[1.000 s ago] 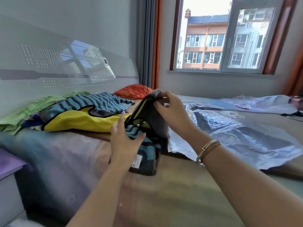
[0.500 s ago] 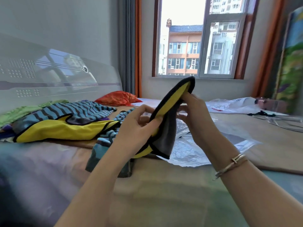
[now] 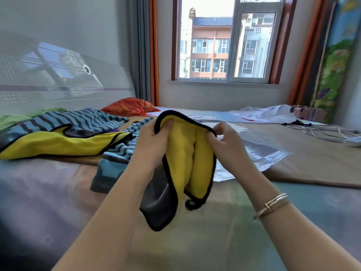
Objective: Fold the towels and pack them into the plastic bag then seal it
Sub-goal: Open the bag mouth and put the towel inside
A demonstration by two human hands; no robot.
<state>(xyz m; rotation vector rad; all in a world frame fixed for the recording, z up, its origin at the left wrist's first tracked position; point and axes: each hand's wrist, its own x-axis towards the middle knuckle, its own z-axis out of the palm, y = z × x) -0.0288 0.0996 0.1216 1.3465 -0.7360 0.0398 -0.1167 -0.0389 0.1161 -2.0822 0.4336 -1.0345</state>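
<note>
At the centre of the frame, both hands hold a yellow microfibre towel with black edging and a grey reverse side [image 3: 184, 153] above the bed surface [image 3: 224, 231]. The left hand [image 3: 151, 141] grips the upper left edge, thumb on the yellow face and fingers curled behind the hem. The right hand [image 3: 227, 142] pinches the upper right edge between thumb and fingertips. The towel hangs between the hands with a vertical crease down its middle; its lower grey portion droops toward the lower centre of the frame.

Behind the right hand, right of centre, a clear plastic bag [image 3: 261, 151] lies flat on a woven tan mat [image 3: 312, 165]. Left of centre, a blue-and-black striped towel [image 3: 113, 159] lies crumpled just beside the left forearm. At the left of the frame, a pile of loose towels in yellow, striped blue and green [image 3: 58, 133] rests on the bed. A gold bangle [image 3: 272, 205] sits on the right wrist. White cables [image 3: 330, 133] lie at the right edge.
</note>
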